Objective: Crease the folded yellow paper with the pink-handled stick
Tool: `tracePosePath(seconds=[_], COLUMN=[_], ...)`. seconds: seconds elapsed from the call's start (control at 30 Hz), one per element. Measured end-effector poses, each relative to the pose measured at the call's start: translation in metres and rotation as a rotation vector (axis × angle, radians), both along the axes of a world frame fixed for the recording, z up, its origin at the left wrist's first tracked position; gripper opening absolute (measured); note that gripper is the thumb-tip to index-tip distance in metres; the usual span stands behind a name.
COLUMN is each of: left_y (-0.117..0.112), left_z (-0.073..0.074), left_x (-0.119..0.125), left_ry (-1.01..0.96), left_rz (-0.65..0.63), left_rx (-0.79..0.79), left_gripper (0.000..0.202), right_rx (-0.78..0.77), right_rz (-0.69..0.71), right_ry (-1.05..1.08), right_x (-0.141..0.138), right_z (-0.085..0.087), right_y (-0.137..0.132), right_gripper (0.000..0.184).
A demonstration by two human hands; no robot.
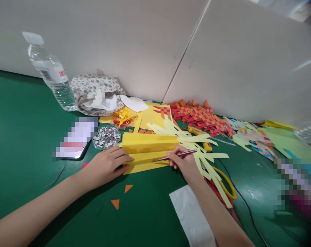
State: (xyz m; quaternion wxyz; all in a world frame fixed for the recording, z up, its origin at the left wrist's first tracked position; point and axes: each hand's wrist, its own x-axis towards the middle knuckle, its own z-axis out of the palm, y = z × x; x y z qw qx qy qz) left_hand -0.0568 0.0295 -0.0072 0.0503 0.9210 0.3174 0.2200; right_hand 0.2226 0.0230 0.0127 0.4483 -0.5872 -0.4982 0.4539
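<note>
Paper (pixel 142 159) lies between left hand (pixel 107 164), resting on its edge, and right hand (pixel 185 163), grasping a slim tool (pixel 182 154).

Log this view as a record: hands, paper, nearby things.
Left hand: on the left end of the yellow paper
Right hand: holds a pen-like tool, tip at the paper
Paper: creased lengthwise
Left of paper: googly eyes, phone
Right of paper: pale strips
Near side: two orange triangles
Back: bottle, left; woven pieces, right

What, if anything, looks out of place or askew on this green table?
Pale strips lie crisscrossed beside the right hand, looking untidy. Two orange triangles lie loose near the folded yellow paper, perhaps stray offcuts.
</note>
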Motion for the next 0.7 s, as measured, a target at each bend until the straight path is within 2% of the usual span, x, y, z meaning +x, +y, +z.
tracePosePath(seconds=[0.33,0.7], left_y=[-0.001,0.0], left_z=[-0.002,-0.005], left_x=[0.0,-0.001], left_ry=[-0.007,-0.01], left_rz=[0.005,0.003], left_rx=[-0.004,0.019], left_gripper=[0.022,0.023], right_rx=[0.078,0.108], right_rz=[-0.065,-0.104], right_ry=[-0.073,-0.092], right_x=[0.023,0.017], right_z=[-0.004,-0.001], right_y=[0.002,-0.001], right_gripper=[0.034,0.04])
